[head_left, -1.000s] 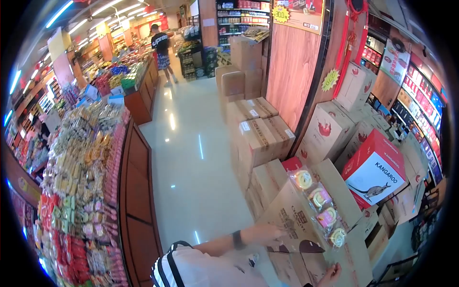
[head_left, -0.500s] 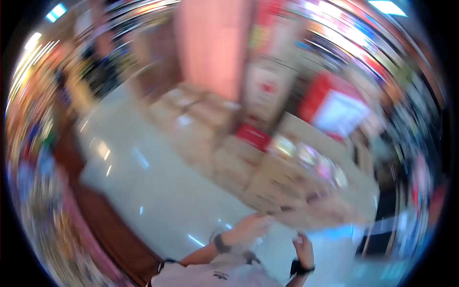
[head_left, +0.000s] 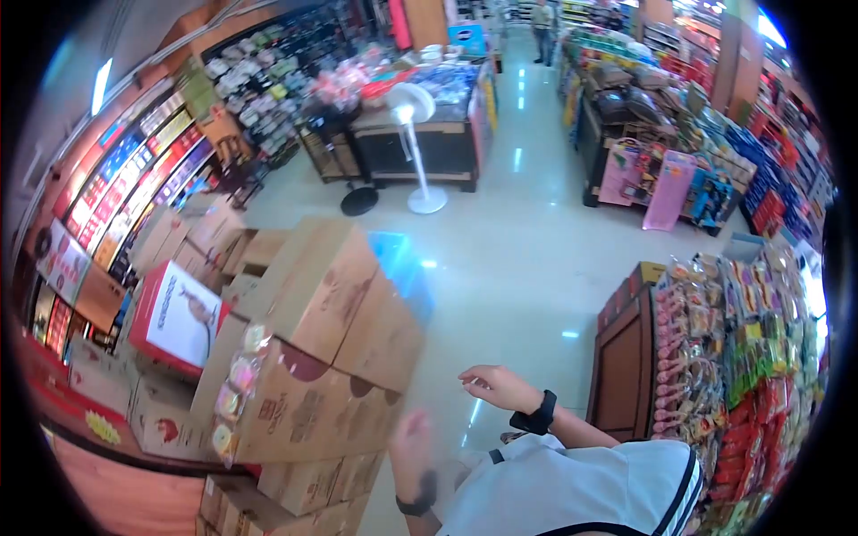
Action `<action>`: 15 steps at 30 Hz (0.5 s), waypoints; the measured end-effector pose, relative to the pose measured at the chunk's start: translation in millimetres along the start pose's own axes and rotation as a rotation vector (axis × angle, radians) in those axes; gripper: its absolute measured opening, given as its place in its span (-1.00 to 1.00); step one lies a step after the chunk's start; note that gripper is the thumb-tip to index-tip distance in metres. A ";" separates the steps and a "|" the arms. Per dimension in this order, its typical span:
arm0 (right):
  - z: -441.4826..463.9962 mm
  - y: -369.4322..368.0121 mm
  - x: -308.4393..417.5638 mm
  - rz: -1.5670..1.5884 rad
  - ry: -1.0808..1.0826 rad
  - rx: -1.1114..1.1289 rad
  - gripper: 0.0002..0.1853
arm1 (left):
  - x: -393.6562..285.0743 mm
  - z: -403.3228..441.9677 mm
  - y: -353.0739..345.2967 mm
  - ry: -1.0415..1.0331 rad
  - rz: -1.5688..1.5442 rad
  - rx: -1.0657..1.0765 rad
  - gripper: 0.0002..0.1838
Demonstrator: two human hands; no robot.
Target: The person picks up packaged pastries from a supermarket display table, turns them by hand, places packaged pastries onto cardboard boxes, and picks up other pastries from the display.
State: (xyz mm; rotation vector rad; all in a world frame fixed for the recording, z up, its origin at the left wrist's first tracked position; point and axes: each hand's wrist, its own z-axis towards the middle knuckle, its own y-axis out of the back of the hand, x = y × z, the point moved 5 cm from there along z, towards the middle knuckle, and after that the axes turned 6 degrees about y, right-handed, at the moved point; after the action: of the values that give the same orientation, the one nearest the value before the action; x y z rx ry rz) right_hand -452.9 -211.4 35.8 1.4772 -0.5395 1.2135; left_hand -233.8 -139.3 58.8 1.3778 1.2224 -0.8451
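Note:
My left hand (head_left: 413,447), smeared by motion and with a dark band at the wrist, is low in the middle beside the stacked cartons; its fingers are unclear. Farther right, my right hand (head_left: 502,388) is over the pale floor, fingers apart and loosely curved, holding nothing. A black watch sits on that wrist. The nearest carton (head_left: 295,415) bears brown printing. Along its left side lies a row of clear-wrapped round cakes (head_left: 239,373), not touched by either hand.
Behind the cartons are a red-and-white kangaroo box (head_left: 181,317) and blue plastic (head_left: 398,263). A white standing fan (head_left: 414,152) is beyond. On the right stands a wooden display case (head_left: 621,371) with packaged snacks (head_left: 760,357). A person (head_left: 542,31) is far down the aisle.
The view has swung far round to the right, bringing the cartons to the left side and the snack display to the right. Both hands are now away from the cake row.

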 end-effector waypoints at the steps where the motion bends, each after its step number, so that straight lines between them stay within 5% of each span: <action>1: -13.2 13.4 0.1 0.008 -0.030 -0.063 -0.66 | 4.6 3.9 -11.9 -0.033 0.014 0.027 -0.67; 10: -111.4 106.2 -63.1 0.123 -0.250 -0.345 -0.72 | -49.4 -21.6 -146.2 -0.035 0.160 0.271 -0.67; 15: -155.0 149.1 -57.1 0.096 -0.187 -0.521 -0.70 | -52.4 -29.3 -201.0 -0.073 0.090 0.430 -0.69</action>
State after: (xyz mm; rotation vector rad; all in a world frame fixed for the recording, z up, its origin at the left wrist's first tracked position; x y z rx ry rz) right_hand -660.1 -130.3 33.3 1.1280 -0.9814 0.9167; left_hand -443.4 -139.0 64.3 1.7126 0.9465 -1.1286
